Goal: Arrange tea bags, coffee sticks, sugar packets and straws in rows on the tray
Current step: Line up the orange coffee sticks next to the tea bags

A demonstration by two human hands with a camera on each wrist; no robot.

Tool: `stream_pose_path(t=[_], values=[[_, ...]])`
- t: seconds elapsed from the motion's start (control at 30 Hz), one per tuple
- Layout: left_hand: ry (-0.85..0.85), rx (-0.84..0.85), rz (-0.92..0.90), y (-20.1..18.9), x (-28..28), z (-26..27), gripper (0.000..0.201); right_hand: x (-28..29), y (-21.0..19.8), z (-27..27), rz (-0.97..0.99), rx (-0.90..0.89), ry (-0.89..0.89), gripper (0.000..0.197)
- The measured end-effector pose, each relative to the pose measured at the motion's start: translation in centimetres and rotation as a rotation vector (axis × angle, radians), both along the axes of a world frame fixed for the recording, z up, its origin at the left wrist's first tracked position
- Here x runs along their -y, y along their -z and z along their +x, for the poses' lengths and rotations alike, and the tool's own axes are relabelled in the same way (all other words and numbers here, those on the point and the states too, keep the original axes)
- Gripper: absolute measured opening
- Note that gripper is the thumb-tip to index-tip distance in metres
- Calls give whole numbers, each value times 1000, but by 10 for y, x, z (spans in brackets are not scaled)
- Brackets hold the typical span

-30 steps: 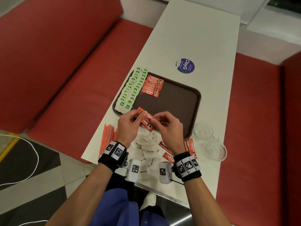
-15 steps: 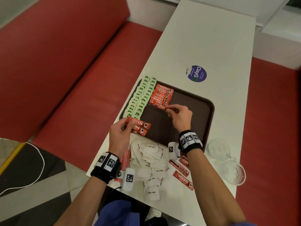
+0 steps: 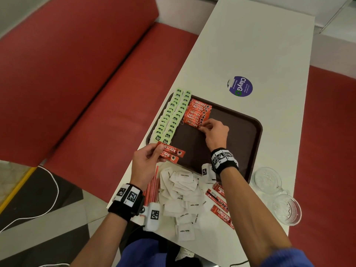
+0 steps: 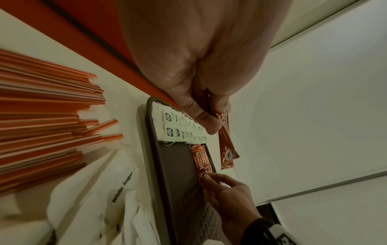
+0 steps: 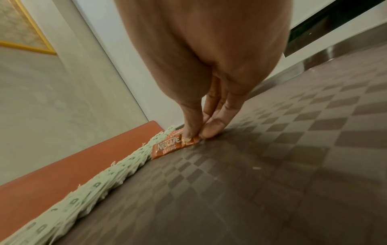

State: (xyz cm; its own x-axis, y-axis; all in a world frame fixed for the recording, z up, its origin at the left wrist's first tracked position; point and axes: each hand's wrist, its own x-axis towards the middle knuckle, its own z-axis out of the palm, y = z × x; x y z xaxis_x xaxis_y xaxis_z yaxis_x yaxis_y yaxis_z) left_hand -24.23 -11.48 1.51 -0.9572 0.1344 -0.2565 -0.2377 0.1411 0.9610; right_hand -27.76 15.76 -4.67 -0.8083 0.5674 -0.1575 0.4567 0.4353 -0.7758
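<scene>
On tray (image 3: 248, 120), R fingers (image 5: 211, 131) pinch coffee stick (image 5: 167, 146); L hand (image 3: 146, 162) pinches two, ends hidden.

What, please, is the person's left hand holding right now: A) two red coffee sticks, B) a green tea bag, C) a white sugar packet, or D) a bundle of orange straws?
A: the left hand grips two red Nescafe coffee sticks by one end at the near left corner of the dark brown plastic tray.
</scene>
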Motion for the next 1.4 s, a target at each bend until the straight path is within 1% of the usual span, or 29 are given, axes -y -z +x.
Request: stream_pose_path(t=[0.1, 0.2, 0.23, 0.27, 0.33, 0.4, 0.43, 0.5, 0.6, 0.7, 0.83, 0.93, 1.03, 1.23, 1.4], values=[[-2, 15, -3, 1, -4, -3, 22, 1, 0, 0, 12, -12, 29, 12], [-3, 27, -7, 2, -9, -7, 19, 8, -11, 10, 29, -108, 20, 6], [-8, 33, -2, 3, -12, -7, 19, 13, -20, 18, -8, -145, 4, 7], [-15, 35, 0, 4, -14, -8, 20, 18, -30, 26, -70, -164, -28, 12], [-25, 40, 3, 6, -18, -9, 22, 32, -51, 46, -232, -139, -155, 22], [-33, 47, 21, 10, -22, -10, 24, 44, -63, 64, -362, -90, -280, 19], [-39, 50, 30, 11, -24, -10, 26, 48, -65, 71, -404, -79, -308, 16], [-38, 51, 40, 12, -28, -9, 27, 50, -65, 81, -463, -76, -314, 11], [-12, 70, 82, 13, -35, -9, 24, 44, -59, 87, -501, -67, -286, 9], [4, 98, 106, 15, -39, -8, 22, 35, -56, 84, -430, -73, -225, 9], [38, 92, 91, 16, -35, -13, 19, 10, -37, 70, -259, -105, -106, 8], [88, 55, -19, 19, -27, -20, 28, -5, -18, 51, -140, -61, -112, 8], [108, 19, -79, 17, -23, -27, 34, -7, -6, 32, -42, -41, -154, 10], [133, -18, -122, 14, -26, -36, 29, -4, 8, 10, -10, -4, -153, 6], [158, -20, -143, 18, -32, -44, 29, -1, 11, 2, 55, -7, -104, 8]])
